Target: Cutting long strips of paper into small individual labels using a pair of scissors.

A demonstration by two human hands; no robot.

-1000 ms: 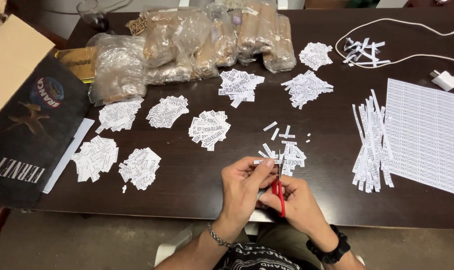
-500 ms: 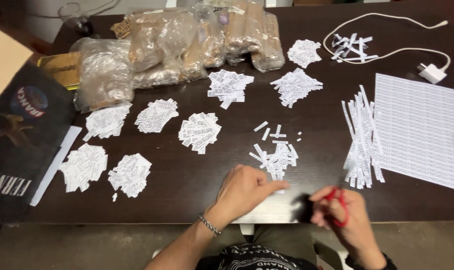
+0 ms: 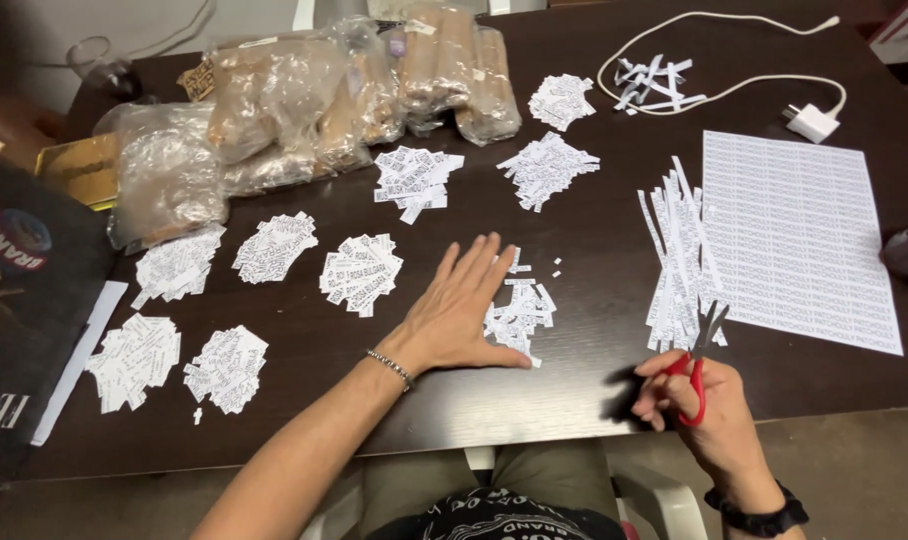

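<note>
Two bare hands work over a dark brown wooden table (image 3: 594,390) that fills most of my view. I see my left hand (image 3: 461,315) lying flat, fingers spread open, palm down, its fingertips and thumb pressing the edge of a small loose pile of cut white paper slips (image 3: 522,310) near the table's middle front. My right hand (image 3: 696,405) hovers at the front edge, fingers curled closed through the red handles of a pair of scissors (image 3: 698,362), whose blades point up and away toward a bundle of long white paper strips (image 3: 676,255). Just beside those strips, to the right, a printed white sheet (image 3: 799,235) lies flat.

Across the left and centre of the table I count several more heaps of cut slips, well apart from one another. At the far edge, clear plastic bags holding brownish contents (image 3: 304,100) are piled together. A white cable with a plug adapter (image 3: 812,122) loops around a few scraps at the far right. A dark printed carton (image 3: 24,300) rests at the left end, with a white strip beside it.

Below the table edge, I see a pale floor (image 3: 874,460) and part of a white chair (image 3: 664,505).
</note>
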